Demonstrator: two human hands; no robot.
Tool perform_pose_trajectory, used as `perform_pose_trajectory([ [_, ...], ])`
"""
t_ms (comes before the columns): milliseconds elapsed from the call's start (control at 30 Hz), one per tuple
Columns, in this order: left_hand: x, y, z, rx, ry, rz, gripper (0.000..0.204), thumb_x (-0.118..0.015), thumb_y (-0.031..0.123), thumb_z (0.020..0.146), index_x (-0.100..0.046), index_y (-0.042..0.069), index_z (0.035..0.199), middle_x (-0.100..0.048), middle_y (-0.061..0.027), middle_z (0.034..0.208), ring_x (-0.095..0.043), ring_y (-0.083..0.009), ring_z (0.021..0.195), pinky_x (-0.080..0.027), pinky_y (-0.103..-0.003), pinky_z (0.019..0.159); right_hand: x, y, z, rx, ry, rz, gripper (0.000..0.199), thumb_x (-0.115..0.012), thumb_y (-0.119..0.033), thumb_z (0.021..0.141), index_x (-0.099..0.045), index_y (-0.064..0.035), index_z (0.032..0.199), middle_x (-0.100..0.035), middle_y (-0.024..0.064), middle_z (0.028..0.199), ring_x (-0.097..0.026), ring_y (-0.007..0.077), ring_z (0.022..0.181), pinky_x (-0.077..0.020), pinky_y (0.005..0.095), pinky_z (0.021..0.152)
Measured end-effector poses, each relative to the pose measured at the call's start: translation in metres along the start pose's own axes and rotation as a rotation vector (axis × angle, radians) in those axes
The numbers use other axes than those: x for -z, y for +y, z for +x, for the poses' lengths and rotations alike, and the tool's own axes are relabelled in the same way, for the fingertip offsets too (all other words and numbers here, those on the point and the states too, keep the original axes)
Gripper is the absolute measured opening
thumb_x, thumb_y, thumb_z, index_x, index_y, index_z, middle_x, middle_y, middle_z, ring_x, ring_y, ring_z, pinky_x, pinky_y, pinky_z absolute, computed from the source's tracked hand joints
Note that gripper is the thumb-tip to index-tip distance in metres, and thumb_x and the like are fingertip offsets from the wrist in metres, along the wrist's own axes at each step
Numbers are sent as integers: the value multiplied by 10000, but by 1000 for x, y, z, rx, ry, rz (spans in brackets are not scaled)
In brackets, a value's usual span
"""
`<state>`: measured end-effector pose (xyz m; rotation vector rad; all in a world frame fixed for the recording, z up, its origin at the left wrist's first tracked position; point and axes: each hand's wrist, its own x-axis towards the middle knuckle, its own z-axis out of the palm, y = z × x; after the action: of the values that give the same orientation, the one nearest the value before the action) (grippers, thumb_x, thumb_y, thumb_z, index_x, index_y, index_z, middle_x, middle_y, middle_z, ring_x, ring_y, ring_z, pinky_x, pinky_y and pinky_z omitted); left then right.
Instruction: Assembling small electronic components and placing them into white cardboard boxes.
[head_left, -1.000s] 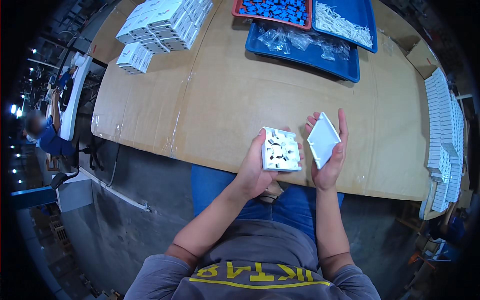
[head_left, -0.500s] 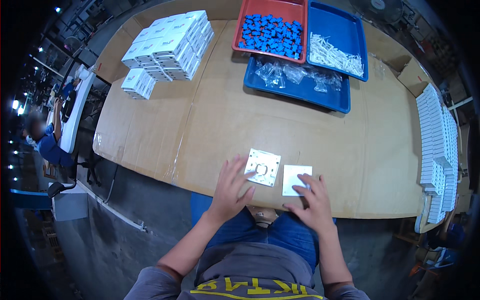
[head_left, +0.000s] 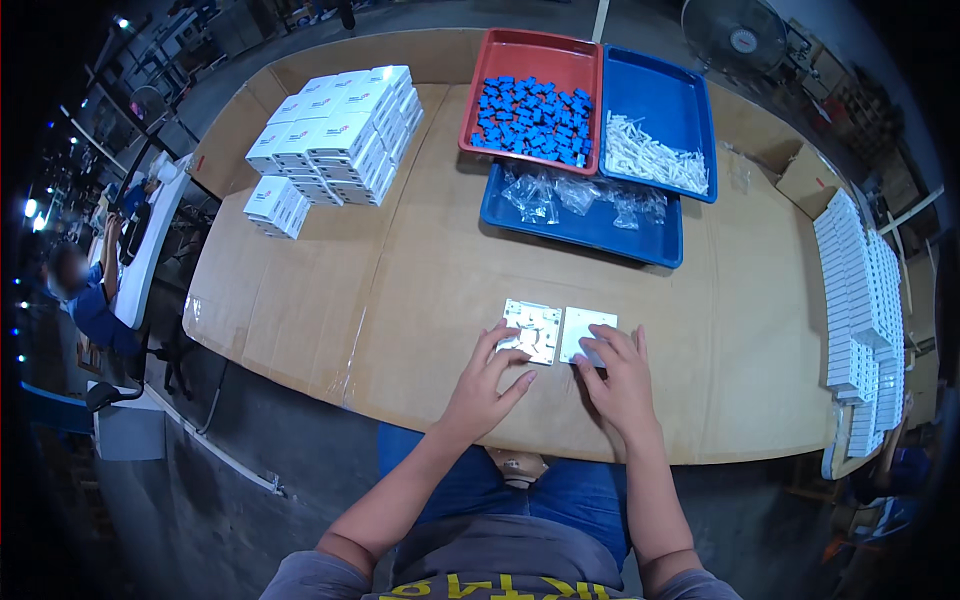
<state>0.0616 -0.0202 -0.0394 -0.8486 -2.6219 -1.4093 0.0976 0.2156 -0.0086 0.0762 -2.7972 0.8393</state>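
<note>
Two square white plates lie side by side on the cardboard-covered table in front of me, a narrow gap between them. The left one, a frame-like plate (head_left: 541,318), shows moulded openings and small fittings. The right one, a plain plate (head_left: 577,326), has a smooth face. My left hand (head_left: 488,388) rests its fingertips on the frame-like plate's left and near parts, fingers apart. With fingers spread, my right hand (head_left: 620,382) touches the plain plate's right side and near edge. Fingers partly cover both plates.
Beyond the plates, a red tray (head_left: 466,125) holds blue pieces, and a blue tray (head_left: 709,130) holds white slender pieces. Both overlap a lower blue tray (head_left: 590,240) with clear plastic bags. White boxes (head_left: 340,135) are stacked far left; white parts (head_left: 855,300) line the right edge.
Both plates have shifted away from me, farther from the table's front edge, and sit more evenly side by side. My hands have moved forward with them. The view has tilted up.
</note>
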Motion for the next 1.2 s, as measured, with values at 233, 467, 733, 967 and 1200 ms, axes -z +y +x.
perform_pose_trajectory([
  [233, 1, -6, -1, -69, 213, -61, 164, -792, 86, 885, -635, 38, 876, -633, -78, 911, -583, -284, 922, -457, -408, 859, 3, 2, 121, 71, 266, 28, 217, -638, -220, 1004, -678, -38, 893, -679, 116, 877, -631, 347, 837, -431, 499, 829],
  [467, -3, -7, -4, -48, 228, -126, 220, -751, 152, 935, -602, 41, 817, -578, -74, 740, -547, -258, 721, -429, -380, 737, -33, 18, 236, -326, -143, -208, 277, -741, -337, 913, -743, -70, 987, -752, 177, 1111, -708, 352, 1053, -452, 537, 1021],
  [733, -1, -10, -5, -99, 197, -106, 226, -761, 197, 937, -647, 43, 818, -557, -61, 691, -527, -251, 666, -430, -378, 707, -64, 39, 253, -443, -42, -134, 195, -786, -254, 838, -785, -75, 916, -784, 164, 1004, -751, 316, 961, -559, 445, 867],
  [967, 1, -4, -7, 107, 246, -275, 199, -754, 182, 948, -657, 27, 871, -606, -56, 757, -553, -178, 687, -466, -313, 766, -7, 11, 190, -187, 5, 833, 139, -785, -96, 897, -737, 2, 984, -754, 69, 856, -698, 136, 764, -533, 277, 703],
  [1200, 14, 39, 14, 273, 391, -922, 337, -693, 179, 1018, -581, 12, 1289, -649, -26, 1028, -603, -92, 910, -483, -240, 802, 13, -31, 50, -304, -119, 1113, 94, -746, -30, 940, -735, 35, 1005, -746, 68, 904, -690, 109, 808, -548, 250, 733],
])
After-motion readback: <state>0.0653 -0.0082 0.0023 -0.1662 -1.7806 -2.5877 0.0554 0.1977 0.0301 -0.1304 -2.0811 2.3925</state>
